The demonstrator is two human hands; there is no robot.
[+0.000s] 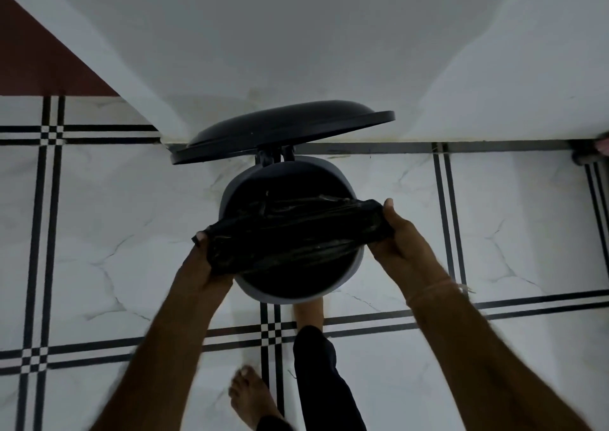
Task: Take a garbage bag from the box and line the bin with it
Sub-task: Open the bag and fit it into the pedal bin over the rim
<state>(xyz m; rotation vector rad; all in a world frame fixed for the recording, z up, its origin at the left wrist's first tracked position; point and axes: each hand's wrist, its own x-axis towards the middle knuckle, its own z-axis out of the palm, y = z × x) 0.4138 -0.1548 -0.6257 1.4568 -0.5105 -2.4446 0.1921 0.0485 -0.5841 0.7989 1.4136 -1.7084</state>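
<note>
A round grey pedal bin (238,180) stands on the tiled floor against the wall, its dark lid (283,130) tipped up behind it. Across the bin's mouth stretches a crumpled black garbage bag (293,233), held just above the rim. My left hand (201,266) grips the bag's left end and my right hand (400,236) grips its right end. The inside of the bin is dark, and I cannot tell how far the bag hangs into it. No box is in view.
A white wall (296,35) rises right behind the bin. My right foot rests at the bin's base (309,312), my left foot (250,394) stands on the white floor tiles with black lines. A dark red surface (36,58) shows at the upper left.
</note>
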